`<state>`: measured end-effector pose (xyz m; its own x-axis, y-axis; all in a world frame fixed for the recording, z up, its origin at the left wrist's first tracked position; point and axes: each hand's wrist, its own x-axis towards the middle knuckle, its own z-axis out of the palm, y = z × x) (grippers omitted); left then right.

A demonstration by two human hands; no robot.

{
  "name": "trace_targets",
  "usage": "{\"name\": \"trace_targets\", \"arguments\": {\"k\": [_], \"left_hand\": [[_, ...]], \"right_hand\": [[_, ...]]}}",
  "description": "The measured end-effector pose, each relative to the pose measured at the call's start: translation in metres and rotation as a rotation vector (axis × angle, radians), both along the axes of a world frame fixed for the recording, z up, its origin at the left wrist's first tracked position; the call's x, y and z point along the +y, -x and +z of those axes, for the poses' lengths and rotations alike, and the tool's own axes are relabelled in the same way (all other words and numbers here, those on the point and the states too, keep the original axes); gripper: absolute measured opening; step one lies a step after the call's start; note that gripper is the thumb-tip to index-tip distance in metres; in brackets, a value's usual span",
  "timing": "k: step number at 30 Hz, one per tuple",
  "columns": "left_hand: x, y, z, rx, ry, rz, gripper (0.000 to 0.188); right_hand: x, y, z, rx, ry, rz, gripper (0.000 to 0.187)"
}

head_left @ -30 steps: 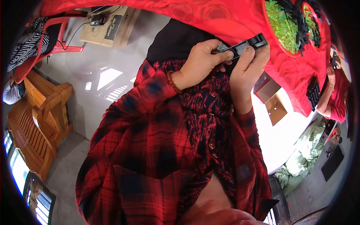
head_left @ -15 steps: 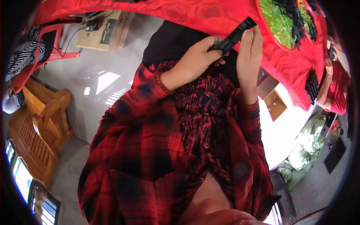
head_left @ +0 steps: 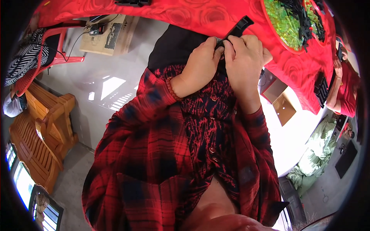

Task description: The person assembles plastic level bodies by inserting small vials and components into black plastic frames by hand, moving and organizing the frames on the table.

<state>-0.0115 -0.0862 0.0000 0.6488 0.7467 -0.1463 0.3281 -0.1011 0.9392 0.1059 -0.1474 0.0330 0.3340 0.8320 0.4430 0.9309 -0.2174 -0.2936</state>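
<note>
My left hand (head_left: 201, 66) is closed around the near end of a long, narrow black plastic piece (head_left: 239, 27) with slots in it. Next to it, my right hand (head_left: 245, 57) is bent over the same piece, thumb and fingers pinched at its near part. The piece's far end sticks out past my knuckles, tilted up to the right, above the edge of the red tablecloth (head_left: 185, 13). A sliver of something grey shows by my left fingertips; my fingers hide what it is.
At the upper right, a red-rimmed tray holds yellow-green pieces (head_left: 289, 32) and black pieces (head_left: 303, 17). More black parts (head_left: 320, 89) lie near the table's right edge, by a person in red (head_left: 344, 94). To the left are a cardboard box (head_left: 99, 40), red chair (head_left: 71, 59) and wooden bench (head_left: 34, 142).
My right hand has moved from lying stretched along the black piece's far end to pinching its near part. The piece has shifted slightly left.
</note>
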Motion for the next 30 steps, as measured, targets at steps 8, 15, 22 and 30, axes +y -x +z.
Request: {"name": "trace_targets", "arguments": {"k": [8, 15, 22, 30], "left_hand": [[0.009, 0.002, -0.007, -0.157, 0.296, -0.023, 0.021], [0.007, 0.003, 0.007, -0.096, 0.159, 0.052, 0.022], [0.011, 0.000, -0.007, -0.234, 0.450, -0.012, 0.023], [0.007, 0.003, -0.020, -0.332, 0.416, -0.023, 0.027]], "right_hand": [[-0.004, -0.006, 0.004, 0.221, 0.060, 0.005, 0.007], [-0.001, -0.003, 0.000, 0.128, 0.024, 0.030, 0.011], [-0.004, -0.010, -0.001, 0.491, 0.044, -0.017, 0.010], [-0.009, -0.004, -0.007, 0.172, -0.048, 0.027, 0.004]]}}
